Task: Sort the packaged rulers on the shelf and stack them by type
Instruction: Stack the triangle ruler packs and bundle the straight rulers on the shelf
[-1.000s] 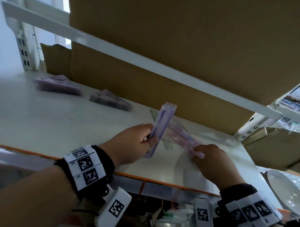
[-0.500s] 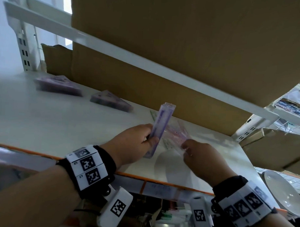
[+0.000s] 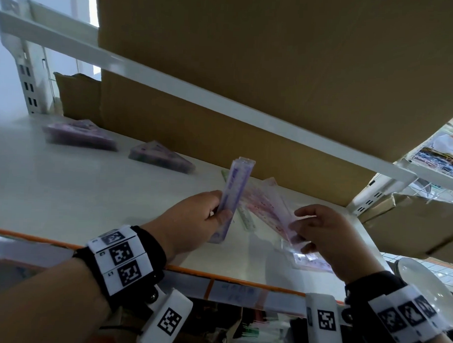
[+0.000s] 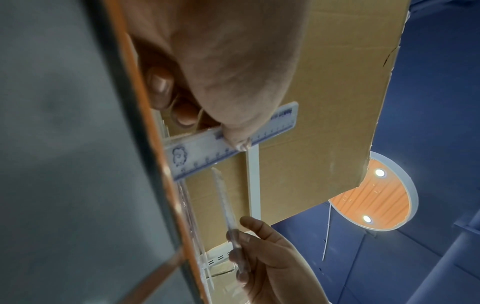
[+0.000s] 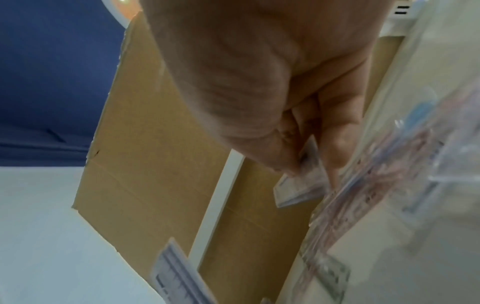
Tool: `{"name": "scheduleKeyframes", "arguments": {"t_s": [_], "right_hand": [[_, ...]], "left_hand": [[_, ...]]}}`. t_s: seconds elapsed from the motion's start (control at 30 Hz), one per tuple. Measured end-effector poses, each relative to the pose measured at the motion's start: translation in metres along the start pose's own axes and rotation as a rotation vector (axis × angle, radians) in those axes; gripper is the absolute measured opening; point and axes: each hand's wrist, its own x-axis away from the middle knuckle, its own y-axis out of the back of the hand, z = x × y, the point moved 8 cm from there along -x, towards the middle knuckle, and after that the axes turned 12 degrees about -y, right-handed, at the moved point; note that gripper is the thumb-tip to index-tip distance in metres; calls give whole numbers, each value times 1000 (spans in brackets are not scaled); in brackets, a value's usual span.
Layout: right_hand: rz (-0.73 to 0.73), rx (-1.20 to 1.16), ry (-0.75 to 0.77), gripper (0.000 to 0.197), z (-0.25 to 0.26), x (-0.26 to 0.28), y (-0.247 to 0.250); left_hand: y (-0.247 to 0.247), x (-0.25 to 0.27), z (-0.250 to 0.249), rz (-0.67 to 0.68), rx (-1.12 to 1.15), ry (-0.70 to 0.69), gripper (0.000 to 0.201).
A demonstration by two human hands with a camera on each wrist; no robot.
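My left hand (image 3: 213, 217) grips a bundle of purple packaged rulers (image 3: 233, 194), held upright above the white shelf (image 3: 65, 196); the left wrist view shows my thumb across the purple ruler (image 4: 233, 139). My right hand (image 3: 305, 230) pinches the near end of a pink packaged ruler (image 3: 267, 211), lifted off the shelf and pointing away. The right wrist view shows that ruler (image 5: 301, 185) between thumb and fingers. A green ruler (image 3: 244, 218) and a clear packet (image 3: 309, 260) lie on the shelf under my hands. Two purple stacks, a long stack (image 3: 77, 135) and a triangular stack (image 3: 161, 157), sit at the back left.
A large cardboard box (image 3: 275, 57) rests on the upper shelf, and another cardboard sheet (image 3: 196, 134) backs the lower shelf. The shelf's front edge has an orange strip (image 3: 229, 278). A white bowl (image 3: 421, 286) sits low at the right.
My right hand has lifted the pink ruler off the shelf and drawn it back to the right. My left hand keeps its purple bundle in about the same place.
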Motion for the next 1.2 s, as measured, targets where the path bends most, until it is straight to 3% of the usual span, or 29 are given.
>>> {"name": "scheduleKeyframes", "arguments": {"t_s": [0.13,0.27,0.37,0.47,0.67,0.87,0.97,1.1,1.2], "right_hand": [[54,-158,67,40,-1,14,-18],[-93,8,279,37,10,35,-8],[-179,-184,433,35,20,53,23],[-168,-400,514,36,29,60,41],[-157,-588,474,19,36,53,7],[-31,-679,425,24,43,37,-69],[-22,-626,444,24,42,37,-93],[-13,-344,543,50,42,41,-109],[-39,-49,600,68,46,47,-121]], "left_hand": [[1,0,4,-32,9,26,13],[4,-1,5,-33,-80,12,15],[5,-2,6,-52,-93,-3,20],[4,-2,5,-49,-110,-18,22],[2,-1,3,-8,-129,-17,20],[-1,-2,-2,41,-126,-23,18],[-4,0,-1,50,-52,-2,17],[-7,2,4,62,-7,53,14],[-8,1,1,66,-40,0,22]]}}
